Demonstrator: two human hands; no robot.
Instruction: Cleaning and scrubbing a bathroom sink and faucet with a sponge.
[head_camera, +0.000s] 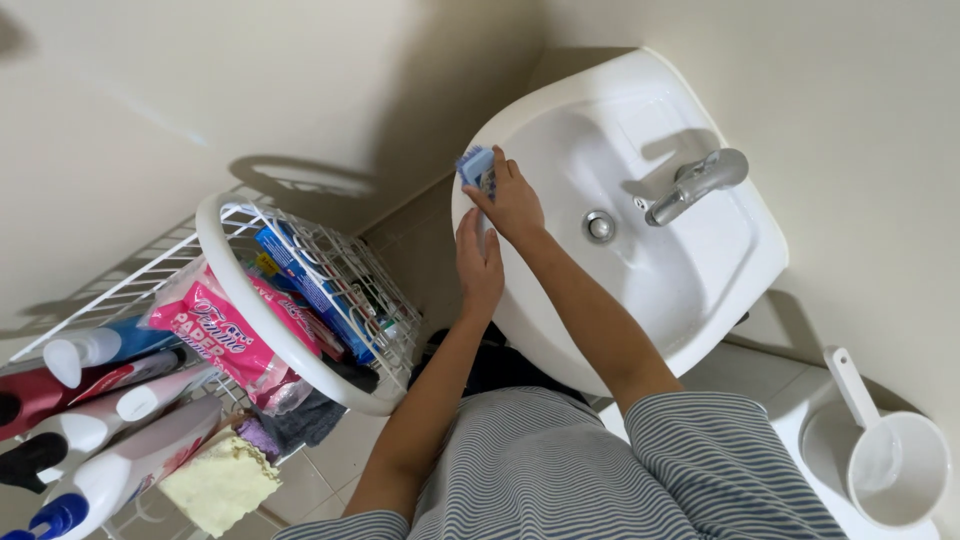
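A white wash basin (700, 300) is fixed in the corner, with a metal tap (697, 182) and a round drain (599, 226). My right hand (513, 200) grips a blue scrubbing brush (476, 166) and presses it on the basin's left rim. My left hand (479, 268) lies flat against the outer front edge of the basin, just below the right hand, holding nothing. Both forearms reach out from striped sleeves.
A white wire basket (290, 340) with packets and boxes sits on a wire rack at left. Several cleaning bottles (100, 420) and a yellow cloth (220, 485) lie on the rack. A white dipper (890, 460) stands at bottom right. Tiled floor (330, 450) below.
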